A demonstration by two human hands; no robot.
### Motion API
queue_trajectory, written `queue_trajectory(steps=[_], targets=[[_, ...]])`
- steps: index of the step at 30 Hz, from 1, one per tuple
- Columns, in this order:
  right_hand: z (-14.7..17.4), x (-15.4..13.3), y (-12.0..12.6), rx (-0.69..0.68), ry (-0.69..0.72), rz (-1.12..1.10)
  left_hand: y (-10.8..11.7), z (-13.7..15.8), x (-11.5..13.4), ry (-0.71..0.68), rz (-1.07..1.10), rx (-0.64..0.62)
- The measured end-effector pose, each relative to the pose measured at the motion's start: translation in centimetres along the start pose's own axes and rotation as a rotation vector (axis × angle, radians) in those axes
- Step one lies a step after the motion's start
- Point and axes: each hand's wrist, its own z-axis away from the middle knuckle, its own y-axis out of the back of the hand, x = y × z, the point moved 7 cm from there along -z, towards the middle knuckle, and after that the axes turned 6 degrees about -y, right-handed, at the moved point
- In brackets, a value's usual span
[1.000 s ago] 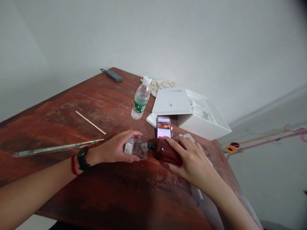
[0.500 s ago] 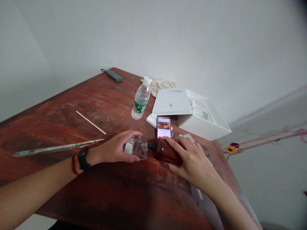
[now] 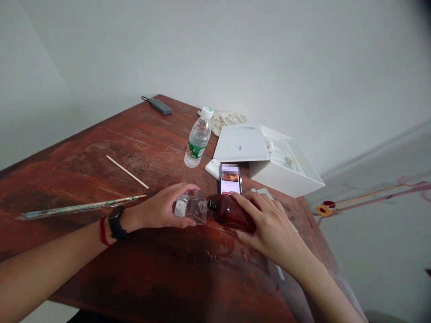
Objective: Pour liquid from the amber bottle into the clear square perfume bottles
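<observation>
My left hand (image 3: 168, 206) is wrapped round a clear square bottle (image 3: 197, 208), tilted with its neck to the right. Fingers of my right hand (image 3: 262, 215) grip a reddish-brown bottle (image 3: 232, 213), which leans so that its black neck (image 3: 213, 205) points left. The two bottle mouths meet or nearly meet; contact is hard to make out. Just behind the brown bottle, a phone (image 3: 230, 179) with a lit screen leans against a white box. Water drops (image 3: 212, 255) lie on the wooden table (image 3: 161, 273) below the hands.
A water bottle (image 3: 198, 139) with a green label stands behind my hands. A large white box (image 3: 286, 175) sits back right, near a white case (image 3: 213, 168). Left lie a thin stick (image 3: 127, 172) and wrapped chopsticks (image 3: 84, 208). A grey adapter (image 3: 160, 106) is at the far corner.
</observation>
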Motion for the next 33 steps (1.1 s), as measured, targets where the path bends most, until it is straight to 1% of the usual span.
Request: queue_trajectory(steps=[33], targets=[[0.12,0.07,-0.18,-0.001,0.006,0.028,0.06,-0.03,0.11,0.0,-0.005,-0.003]])
